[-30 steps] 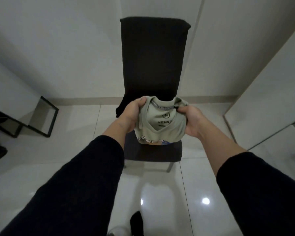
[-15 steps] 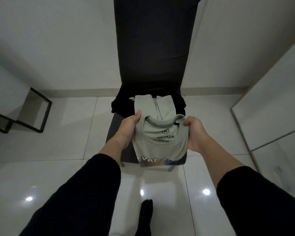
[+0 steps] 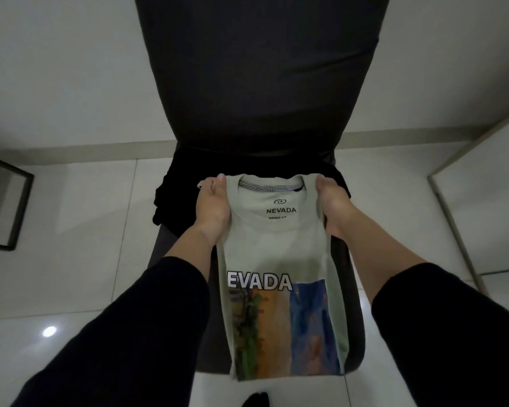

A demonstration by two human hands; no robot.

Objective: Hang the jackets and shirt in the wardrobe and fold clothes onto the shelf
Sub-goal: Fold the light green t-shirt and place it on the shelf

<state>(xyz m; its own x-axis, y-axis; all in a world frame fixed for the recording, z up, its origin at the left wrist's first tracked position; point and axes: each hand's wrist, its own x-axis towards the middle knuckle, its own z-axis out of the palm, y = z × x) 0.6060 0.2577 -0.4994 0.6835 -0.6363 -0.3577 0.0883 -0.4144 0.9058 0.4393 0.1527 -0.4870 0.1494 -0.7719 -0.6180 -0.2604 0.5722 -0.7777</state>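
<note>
A pale green T-shirt (image 3: 276, 254) with a "NEVADA" print and a colourful picture hangs lengthwise over the seat of a dark chair (image 3: 259, 83), its sides folded in. My left hand (image 3: 213, 205) grips the shirt's left shoulder by the collar. On the other shoulder, my right hand (image 3: 334, 205) holds it the same way. Black clothes (image 3: 174, 198) lie on the seat behind the shirt, partly hidden by it.
The chair stands against a white wall on a glossy white tiled floor (image 3: 80, 259). A dark open frame (image 3: 3, 210) sits on the floor at the left. A white panel with a wooden edge (image 3: 453, 218) rises at the right. A dark foot (image 3: 256, 399) shows at the bottom.
The shirt was bunched up between both hands; it has dropped open to its full length over the seat. The view has moved closer to the chair.
</note>
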